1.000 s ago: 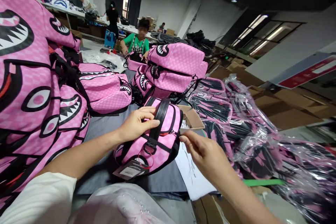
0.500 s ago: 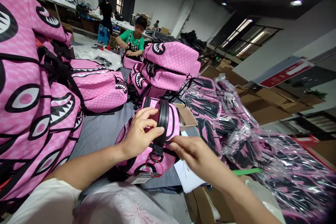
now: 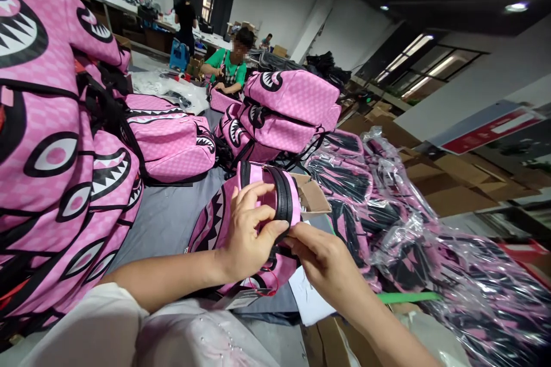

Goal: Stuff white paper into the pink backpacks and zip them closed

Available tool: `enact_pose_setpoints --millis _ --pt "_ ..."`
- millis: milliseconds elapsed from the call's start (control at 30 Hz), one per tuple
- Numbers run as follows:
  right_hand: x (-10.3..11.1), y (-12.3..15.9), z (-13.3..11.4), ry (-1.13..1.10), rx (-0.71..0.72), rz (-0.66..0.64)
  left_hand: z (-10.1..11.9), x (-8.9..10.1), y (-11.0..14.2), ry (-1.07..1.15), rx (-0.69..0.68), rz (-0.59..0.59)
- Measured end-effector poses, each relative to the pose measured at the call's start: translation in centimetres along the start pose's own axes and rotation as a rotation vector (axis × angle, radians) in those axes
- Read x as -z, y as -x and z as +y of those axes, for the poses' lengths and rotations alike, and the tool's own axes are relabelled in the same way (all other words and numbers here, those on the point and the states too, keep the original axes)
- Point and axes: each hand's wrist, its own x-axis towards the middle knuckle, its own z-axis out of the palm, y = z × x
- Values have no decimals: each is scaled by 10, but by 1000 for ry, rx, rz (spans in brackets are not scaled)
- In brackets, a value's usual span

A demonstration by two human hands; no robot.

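Note:
A pink backpack (image 3: 214,228) with a black-and-white shark-tooth print stands on the grey-covered table just in front of me. Along its top runs a black band (image 3: 284,198), a handle or zip strip. My left hand (image 3: 249,232) is closed over this top, thumb against the band and fingers curled on its far side. Close by, my right hand (image 3: 322,255) is pinched at the band's right edge; what lies between its fingertips is hidden. Below my left wrist hang a white tag (image 3: 241,299) and a red cord (image 3: 274,282).
Pink backpacks (image 3: 55,155) are piled at the left, with another stack (image 3: 293,94) ahead. Plastic-wrapped bags (image 3: 400,246) fill the right side. Behind the backpack sits an open cardboard box (image 3: 313,195). Across the table, a person in green (image 3: 228,66) handles a pink bag.
The view has swung slightly left, so the surroundings sit further right. My left hand has moved further over the band, and my right hand stays pinched at the band's edge.

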Motion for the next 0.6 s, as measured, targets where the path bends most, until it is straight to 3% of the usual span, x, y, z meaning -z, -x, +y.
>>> enact_pose_setpoints --millis 67,133,200,267,333,367,467,533,600 --pt "-1 5 4 -8 -4 50 6 -3 0 -58 5 -28" --pt "-2 16 11 -26 -53 162 8 3 -4 -90 5 -178" --pt "-10 34 20 -79 -142 364 7 15 -12 -91 -10 -317" --pt "-27 54 32 -133 -228 643 -1 27 -24 -120 -72 -331" --pt "-53 73 45 -189 -334 826 -12 34 -40 -189 -200 -311" --pt "-68 81 51 -232 -399 836 -17 35 -49 -229 -283 -344" --pt "-111 94 65 -457 -603 663 -29 25 -77 -316 -488 -588" --pt "-133 94 72 -602 -663 603 -30 14 -92 -348 -547 -702" --pt "-143 86 79 -704 -659 592 -28 4 -103 -377 -593 -732"
